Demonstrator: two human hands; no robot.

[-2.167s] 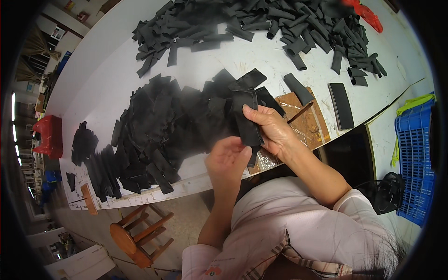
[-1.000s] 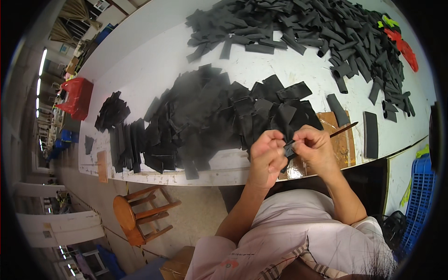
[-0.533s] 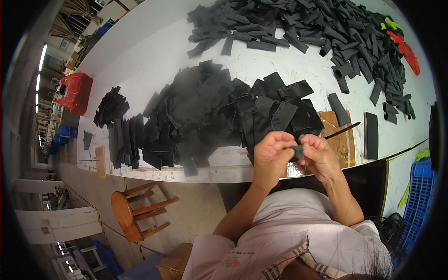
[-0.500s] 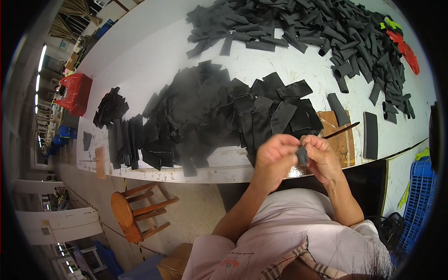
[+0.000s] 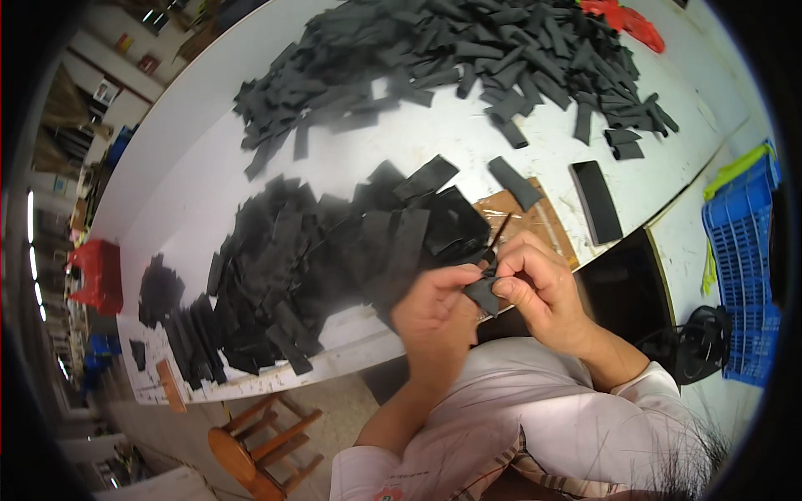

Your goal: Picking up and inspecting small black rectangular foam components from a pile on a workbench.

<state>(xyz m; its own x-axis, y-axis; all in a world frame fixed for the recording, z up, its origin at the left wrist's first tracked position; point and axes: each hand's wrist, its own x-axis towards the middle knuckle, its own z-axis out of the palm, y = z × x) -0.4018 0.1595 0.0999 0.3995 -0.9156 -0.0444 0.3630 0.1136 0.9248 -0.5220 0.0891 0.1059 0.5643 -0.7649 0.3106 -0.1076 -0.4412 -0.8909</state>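
Two hands meet at the near edge of the white table [image 5: 468, 138], both working one small dark strip [image 5: 483, 294]. I see the left hand [image 5: 434, 317] with its back toward the camera, fingers curled inward and thumb pressed to the strip's left end. The right hand [image 5: 543, 288] comes in from the lower right, wrist bent, fingers bunched and pinching the strip's right end. Both grips are closed on the same piece; it hangs just off the table edge, above the lap, slightly creased between the two pinches. The piece looks matte, thin and flexible, like foam or rubber sheet cut to a rectangle.

A thin dark stick [image 5: 498, 234] pokes up just behind the hands; whether a finger holds it I cannot tell.

Just beyond the hands lies a brown cardboard sheet [image 5: 535, 221], flat, with glossy tape stripes. Left of it, a low heap of black strips [image 5: 309, 267] overlaps loosely, darker and smoother-looking. Farther back, a grey strip pile [image 5: 451, 58] spreads across the table, duller in tone. One long black bar [image 5: 596, 200] lies alone at the right edge. Off the table sit a blue crate [image 5: 743, 250] at right and a wooden stool [image 5: 259, 434] at lower left.
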